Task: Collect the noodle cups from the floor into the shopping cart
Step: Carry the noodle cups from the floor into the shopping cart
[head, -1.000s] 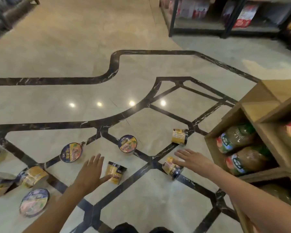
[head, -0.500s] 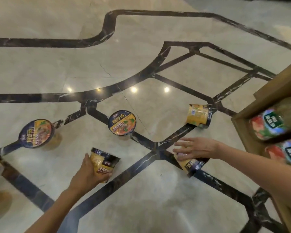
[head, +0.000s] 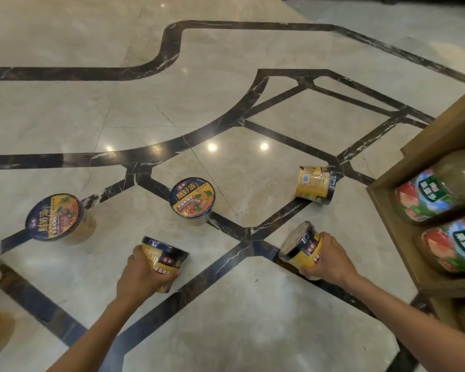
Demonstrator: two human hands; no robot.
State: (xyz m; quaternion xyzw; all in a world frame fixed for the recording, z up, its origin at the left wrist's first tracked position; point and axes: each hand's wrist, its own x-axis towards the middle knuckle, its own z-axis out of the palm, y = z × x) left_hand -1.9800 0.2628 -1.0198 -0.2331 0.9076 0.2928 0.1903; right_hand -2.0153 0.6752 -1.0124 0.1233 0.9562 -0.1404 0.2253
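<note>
Cups are in both your hands now, so the step is the lift and the carry to the cart, which is out of view. Your left hand (head: 142, 275) wraps the yellow side wall of one noodle cup (head: 164, 260), thumb on the near side, dark rim tipped away from you. Your right hand (head: 329, 260) curls round a second noodle cup (head: 302, 247), tilted so its lid faces up and left; its lower edge looks to be touching the floor (head: 239, 318) or just off it. Both forearms reach forward and down, wrists low. Keep the grip on the walls rather than the lids, and raise both cups straight up before turning. Three more cups wait further out: two upright ones (head: 192, 197) (head: 54, 217) and one on its side (head: 316, 183) near the wooden shelf (head: 387, 210).
</note>
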